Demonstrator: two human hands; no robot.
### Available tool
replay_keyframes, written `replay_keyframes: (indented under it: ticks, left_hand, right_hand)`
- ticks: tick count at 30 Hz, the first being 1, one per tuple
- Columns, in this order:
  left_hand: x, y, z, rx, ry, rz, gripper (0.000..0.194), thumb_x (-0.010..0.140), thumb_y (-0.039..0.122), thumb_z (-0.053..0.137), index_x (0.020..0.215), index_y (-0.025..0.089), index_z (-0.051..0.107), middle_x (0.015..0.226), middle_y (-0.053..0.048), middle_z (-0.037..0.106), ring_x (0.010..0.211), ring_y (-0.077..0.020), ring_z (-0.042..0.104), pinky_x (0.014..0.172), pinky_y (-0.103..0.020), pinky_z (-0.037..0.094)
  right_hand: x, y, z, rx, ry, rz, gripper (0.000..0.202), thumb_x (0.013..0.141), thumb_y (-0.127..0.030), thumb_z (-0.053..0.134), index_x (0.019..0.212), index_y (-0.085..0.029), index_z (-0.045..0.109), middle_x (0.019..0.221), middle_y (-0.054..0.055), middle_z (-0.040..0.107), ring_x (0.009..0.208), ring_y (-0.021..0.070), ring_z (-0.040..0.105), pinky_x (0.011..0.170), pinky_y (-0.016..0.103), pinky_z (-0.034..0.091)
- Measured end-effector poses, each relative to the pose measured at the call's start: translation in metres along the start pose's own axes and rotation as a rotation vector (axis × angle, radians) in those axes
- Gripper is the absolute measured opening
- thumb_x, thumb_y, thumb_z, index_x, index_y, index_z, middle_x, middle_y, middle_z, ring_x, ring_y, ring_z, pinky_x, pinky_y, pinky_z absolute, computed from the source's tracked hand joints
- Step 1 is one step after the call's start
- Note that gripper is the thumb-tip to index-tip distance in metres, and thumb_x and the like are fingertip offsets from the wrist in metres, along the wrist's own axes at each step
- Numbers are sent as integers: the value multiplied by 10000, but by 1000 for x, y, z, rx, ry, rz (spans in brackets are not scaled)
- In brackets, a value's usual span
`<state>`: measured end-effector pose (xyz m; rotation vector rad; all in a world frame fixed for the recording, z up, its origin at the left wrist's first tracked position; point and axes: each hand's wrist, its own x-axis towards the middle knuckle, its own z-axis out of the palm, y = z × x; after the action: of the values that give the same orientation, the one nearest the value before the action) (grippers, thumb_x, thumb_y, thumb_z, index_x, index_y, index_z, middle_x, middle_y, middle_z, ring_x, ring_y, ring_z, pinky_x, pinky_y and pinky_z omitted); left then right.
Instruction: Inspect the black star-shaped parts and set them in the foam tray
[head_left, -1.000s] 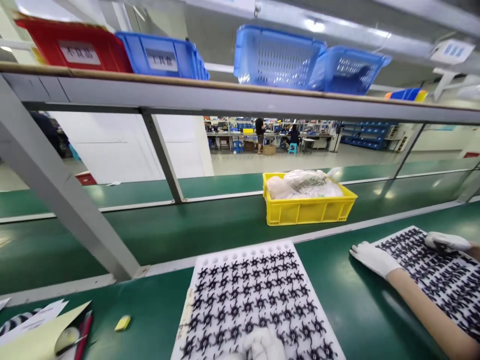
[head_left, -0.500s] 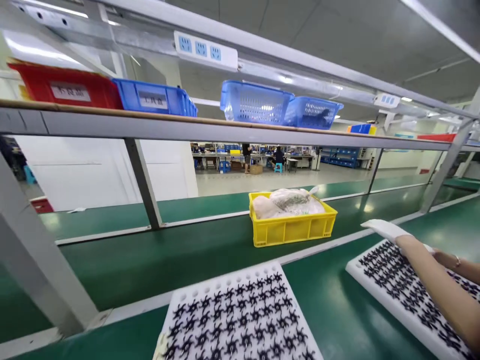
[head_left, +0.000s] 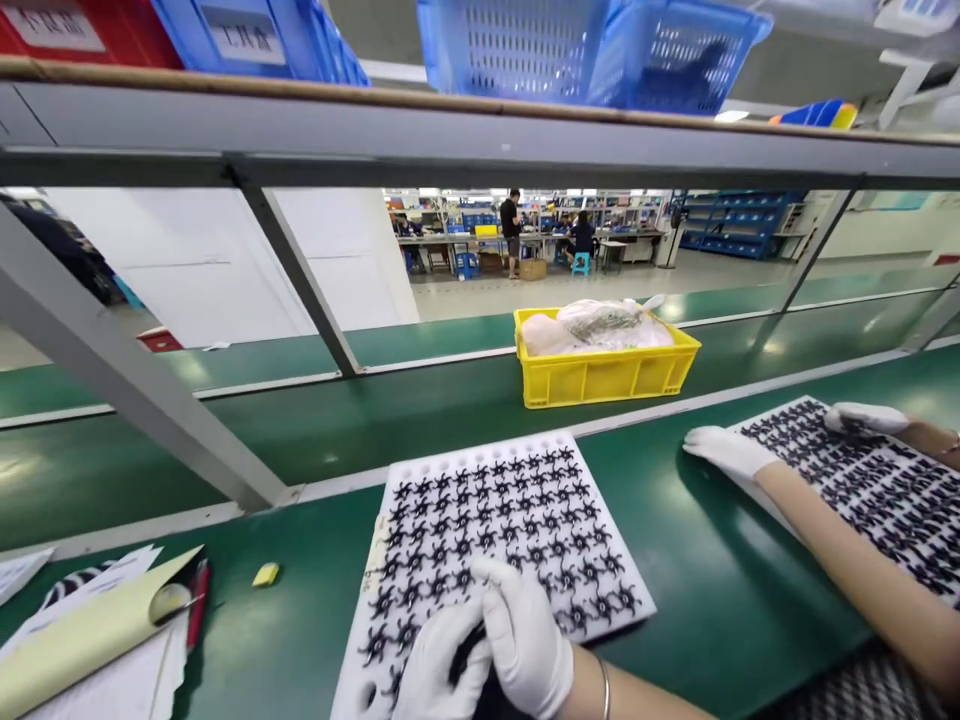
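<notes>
Low in frame, my gloved left hand (head_left: 431, 675) and right hand (head_left: 529, 650) meet over the white tray (head_left: 420, 470) of black star-shaped parts (head_left: 517, 520); a yellow crate (head_left: 607, 375) sits beyond.

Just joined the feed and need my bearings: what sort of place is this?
Most likely a factory assembly line: a green conveyor belt, a white tray of small black parts, and a yellow crate of bagged goods, with more workbenches behind.

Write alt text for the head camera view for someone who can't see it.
Two white-gloved hands, the left hand and right hand, meet over a white tray of small black star-shaped parts on a green workbench. To the right, a co-worker's gloved hand rests at a second tray; a yellow crate sits behind.
</notes>
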<state>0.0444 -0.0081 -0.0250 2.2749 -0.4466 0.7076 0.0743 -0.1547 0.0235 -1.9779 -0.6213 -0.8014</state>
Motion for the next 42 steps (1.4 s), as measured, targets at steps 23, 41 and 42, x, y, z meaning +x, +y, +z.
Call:
replay_keyframes:
  ticks: [23,41,42]
  left_hand:
    - [75,-6,-57,-1115,129,-558,423,716,485,795,911,144,639,838,-24,611,607,-83,562,545,-180,462]
    - [70,-63,-91,-902,70,-590,215,766,311,778,859,161,655,877,-22,641,673,-83,570,570,-166,461]
    - [69,-63,-101,-760,-5,-521,203,758,291,781,845,150,663,885,-34,650,739,-112,595,644,-198,493]
  right_hand:
    - [-56,-41,48,82,-1145,-887,233,928,-406,498,994,-191,561,1127,30,587,894,178,507,622,334,355]
    - [-49,-22,54,378,-1274,-684,187,958,-336,434,925,-177,525,1052,4,585,968,171,484,726,349,324]
    - [-50,-21,54,377,-1277,-682,182,956,-331,434,920,-175,522,1043,7,583,977,174,486,732,352,326]
